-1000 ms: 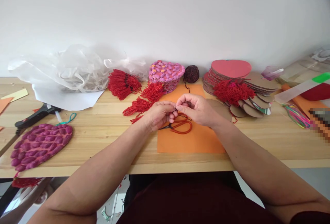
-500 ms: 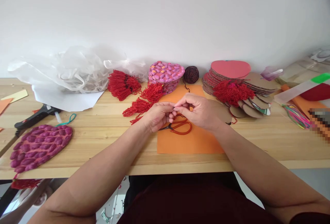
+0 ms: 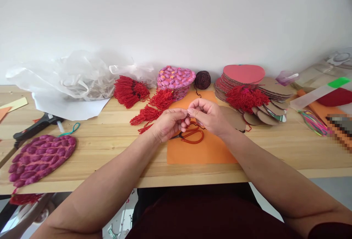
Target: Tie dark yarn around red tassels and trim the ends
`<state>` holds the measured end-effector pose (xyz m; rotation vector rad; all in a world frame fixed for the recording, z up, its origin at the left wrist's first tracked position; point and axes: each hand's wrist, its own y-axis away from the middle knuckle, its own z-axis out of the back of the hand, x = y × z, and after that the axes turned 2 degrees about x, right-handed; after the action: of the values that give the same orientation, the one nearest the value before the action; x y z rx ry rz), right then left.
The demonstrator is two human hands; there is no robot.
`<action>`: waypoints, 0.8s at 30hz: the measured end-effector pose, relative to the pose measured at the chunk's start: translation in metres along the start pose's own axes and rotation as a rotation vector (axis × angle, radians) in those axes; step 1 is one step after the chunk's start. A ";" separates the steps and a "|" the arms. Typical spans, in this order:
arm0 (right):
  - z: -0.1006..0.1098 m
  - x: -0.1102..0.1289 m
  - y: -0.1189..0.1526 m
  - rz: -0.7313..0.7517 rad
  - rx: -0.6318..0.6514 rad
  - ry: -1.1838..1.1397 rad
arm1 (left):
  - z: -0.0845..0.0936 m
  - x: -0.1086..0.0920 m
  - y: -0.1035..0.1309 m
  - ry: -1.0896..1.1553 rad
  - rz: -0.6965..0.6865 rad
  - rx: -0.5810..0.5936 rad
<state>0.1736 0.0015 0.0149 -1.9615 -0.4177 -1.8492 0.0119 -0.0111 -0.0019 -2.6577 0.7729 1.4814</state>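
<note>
My left hand (image 3: 173, 122) and my right hand (image 3: 206, 116) meet over an orange sheet (image 3: 189, 154), thumbs and forefingers pinched together at the tips. What they pinch is too small to make out. A dark yarn strand (image 3: 198, 124) shows just under the fingers and passes behind my right hand; whether it is held I cannot tell. Below the hands lie scissors (image 3: 194, 142) with orange-red handles, their blades partly hidden by my left hand. A ball of dark yarn (image 3: 202, 80) sits behind, its loose end trailing forward. Red yarn tassels (image 3: 147, 114) lie beyond my left hand.
Left are a purple-studded heart (image 3: 42, 158), a glue gun (image 3: 38, 127) and plastic bags (image 3: 79, 77). At the back stand a pink-purple decorated heart stack (image 3: 176, 79) and red-topped cardboard shapes (image 3: 243, 73), with a red yarn bundle (image 3: 247, 99) against them. Coloured cords (image 3: 313, 123) lie right.
The view has shifted slightly. My right fingers have moved a little at the pinch, and more of the dark strand shows beneath them. Both hands remain together over the orange sheet.
</note>
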 end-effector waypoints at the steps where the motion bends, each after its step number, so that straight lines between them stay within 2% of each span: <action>1: 0.000 0.000 0.000 -0.009 0.001 -0.015 | 0.000 0.000 0.000 0.010 -0.001 0.010; 10: 0.002 -0.002 -0.001 -0.048 -0.055 -0.116 | 0.000 0.001 0.001 0.013 0.045 0.017; 15: 0.007 -0.006 -0.002 -0.044 -0.108 -0.089 | 0.001 0.001 0.000 0.018 0.032 -0.001; 24: 0.010 -0.005 -0.002 -0.069 -0.049 -0.131 | 0.001 0.001 0.001 -0.012 0.007 -0.016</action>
<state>0.1804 0.0087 0.0095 -2.1348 -0.4891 -1.7937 0.0112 -0.0121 -0.0028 -2.6583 0.7733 1.5099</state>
